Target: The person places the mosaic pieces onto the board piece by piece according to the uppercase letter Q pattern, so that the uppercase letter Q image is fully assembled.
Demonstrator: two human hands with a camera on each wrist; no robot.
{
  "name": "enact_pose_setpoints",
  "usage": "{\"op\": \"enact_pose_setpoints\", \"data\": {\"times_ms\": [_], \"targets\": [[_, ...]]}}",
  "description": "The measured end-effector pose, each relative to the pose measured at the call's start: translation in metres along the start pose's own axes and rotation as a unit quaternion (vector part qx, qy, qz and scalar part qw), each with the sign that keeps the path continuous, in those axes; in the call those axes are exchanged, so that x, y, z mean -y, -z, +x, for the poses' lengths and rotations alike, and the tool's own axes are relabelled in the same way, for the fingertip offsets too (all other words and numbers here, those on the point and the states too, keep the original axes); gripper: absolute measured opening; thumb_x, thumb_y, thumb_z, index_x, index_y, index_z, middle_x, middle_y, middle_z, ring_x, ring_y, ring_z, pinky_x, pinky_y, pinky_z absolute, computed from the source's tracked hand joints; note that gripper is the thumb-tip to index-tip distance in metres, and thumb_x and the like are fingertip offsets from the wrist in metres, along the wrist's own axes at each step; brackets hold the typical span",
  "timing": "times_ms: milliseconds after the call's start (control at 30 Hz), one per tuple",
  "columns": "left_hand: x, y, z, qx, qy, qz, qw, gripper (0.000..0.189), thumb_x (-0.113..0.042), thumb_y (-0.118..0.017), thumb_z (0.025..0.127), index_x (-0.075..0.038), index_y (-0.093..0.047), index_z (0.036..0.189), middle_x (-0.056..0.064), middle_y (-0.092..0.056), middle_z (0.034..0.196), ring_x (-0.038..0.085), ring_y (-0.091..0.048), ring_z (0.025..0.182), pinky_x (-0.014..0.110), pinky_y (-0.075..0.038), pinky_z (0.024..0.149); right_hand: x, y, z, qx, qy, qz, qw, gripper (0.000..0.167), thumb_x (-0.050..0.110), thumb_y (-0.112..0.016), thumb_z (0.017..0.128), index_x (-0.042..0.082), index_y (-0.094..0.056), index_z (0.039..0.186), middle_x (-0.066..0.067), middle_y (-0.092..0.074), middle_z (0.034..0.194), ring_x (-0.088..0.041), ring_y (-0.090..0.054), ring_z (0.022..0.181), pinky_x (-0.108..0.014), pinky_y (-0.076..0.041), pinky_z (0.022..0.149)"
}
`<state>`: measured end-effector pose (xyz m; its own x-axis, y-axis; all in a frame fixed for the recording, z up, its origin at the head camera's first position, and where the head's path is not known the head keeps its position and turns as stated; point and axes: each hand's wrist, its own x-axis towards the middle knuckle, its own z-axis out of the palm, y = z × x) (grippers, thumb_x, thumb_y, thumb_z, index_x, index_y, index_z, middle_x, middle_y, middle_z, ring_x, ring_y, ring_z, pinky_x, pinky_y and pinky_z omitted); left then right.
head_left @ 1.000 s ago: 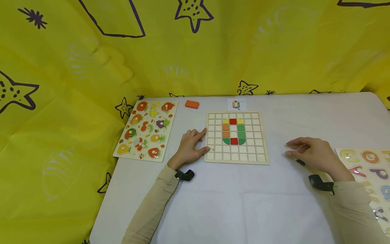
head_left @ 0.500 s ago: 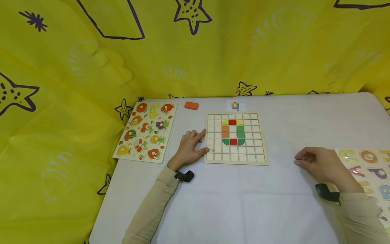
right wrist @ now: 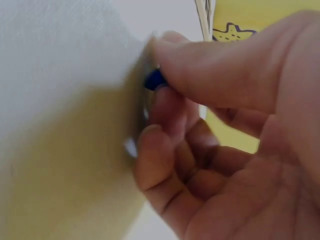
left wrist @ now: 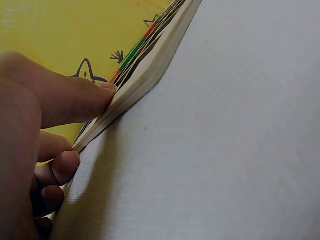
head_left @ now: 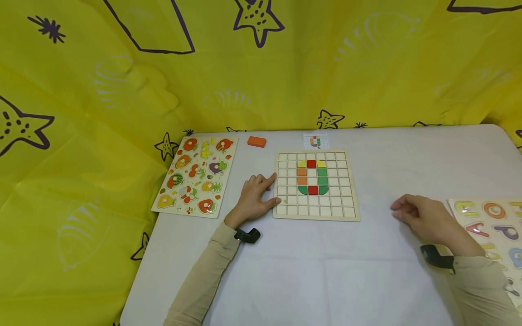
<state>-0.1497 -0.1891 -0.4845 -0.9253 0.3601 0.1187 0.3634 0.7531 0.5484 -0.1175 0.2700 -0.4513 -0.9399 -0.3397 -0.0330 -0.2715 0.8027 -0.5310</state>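
Note:
My left hand point(head_left: 255, 198) rests at the left edge of a wooden grid board point(head_left: 293, 211), with index finger and thumb spread along that edge. In the left wrist view the thumb point(left wrist: 75, 100) touches the rim of the board. Red, yellow, orange and green pieces form a ring in the squares of the grid. To the right of the board, just over the table, my right hand point(head_left: 424, 218) pinches a small dark blue piece point(right wrist: 155, 80) between thumb and fingers. Its shape is mostly hidden by the fingertips in the right wrist view.
Behind the board lies a small pattern card point(head_left: 315, 141), with an orange block point(head_left: 257, 142) to its left. A fruit puzzle board point(head_left: 200, 181) is at the left, and a letter puzzle board point(head_left: 489, 215) at the right, partly under the right forearm. A yellow patterned cloth point(head_left: 261, 81) hangs behind the table.
My right hand has moved down and to the right, and its fingers have closed on the small dark piece that lay on the table. The left hand has stayed at the board.

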Motion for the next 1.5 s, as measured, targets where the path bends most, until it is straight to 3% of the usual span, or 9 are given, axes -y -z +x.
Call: {"op": "enact_pose_setpoints", "data": {"times_ms": [167,367,600,1033,1500], "targets": [[0.001,-0.001,0.0,-0.001,-0.003,0.002,1.0,0.078,-0.034,-0.078,0.091,-0.004,-0.05,0.157,0.005,-0.053,0.098,0.021,-0.039,0.089,0.035,-0.027,0.084,0.002,-0.002,0.005,-0.054,0.018,0.009,0.9983,0.007,0.006,-0.074,0.097,0.01,-0.075,0.103,0.002,-0.064,0.085,0.003,-0.046,0.074,-0.022,-0.039,0.065],[0.001,-0.001,0.0,-0.001,-0.003,0.004,1.0,0.078,-0.034,-0.078,0.092,-0.004,-0.05,0.158,0.005,-0.053,0.097,0.02,-0.039,0.089,0.035,-0.027,0.084,0.01,-0.002,0.013,-0.089,-0.005,0.05,0.9948,0.007,0.011,-0.078,0.096,0.009,-0.074,0.101,-0.002,-0.07,0.086,0.009,-0.054,0.073,-0.013,-0.041,0.066],[0.001,0.0,0.001,0.003,-0.004,0.002,1.0,0.079,-0.034,-0.078,0.092,-0.004,-0.049,0.158,0.006,-0.053,0.098,0.021,-0.039,0.09,0.035,-0.026,0.084,0.024,-0.007,0.023,-0.054,-0.025,0.088,0.9943,0.016,0.024,-0.081,0.096,0.009,-0.074,0.098,-0.004,-0.074,0.085,0.004,-0.062,0.072,-0.016,-0.046,0.064],[0.0,0.001,0.002,0.0,-0.007,0.002,1.0,0.078,-0.034,-0.078,0.091,-0.003,-0.05,0.157,0.006,-0.053,0.098,0.022,-0.04,0.09,0.035,-0.027,0.084,0.044,-0.019,0.038,-0.035,-0.033,0.13,0.9903,0.022,0.022,-0.084,0.093,0.004,-0.079,0.105,-0.007,-0.08,0.089,0.001,-0.068,0.074,-0.016,-0.049,0.066],[0.002,0.0,0.0,0.002,-0.004,0.0,1.0,0.079,-0.034,-0.078,0.091,-0.003,-0.05,0.157,0.006,-0.053,0.098,0.021,-0.039,0.089,0.035,-0.026,0.084,0.068,-0.037,0.056,-0.009,-0.011,0.148,0.9889,0.019,0.019,-0.084,0.092,0.006,-0.079,0.106,-0.006,-0.08,0.095,-0.008,-0.07,0.081,-0.017,-0.051,0.072]]}}
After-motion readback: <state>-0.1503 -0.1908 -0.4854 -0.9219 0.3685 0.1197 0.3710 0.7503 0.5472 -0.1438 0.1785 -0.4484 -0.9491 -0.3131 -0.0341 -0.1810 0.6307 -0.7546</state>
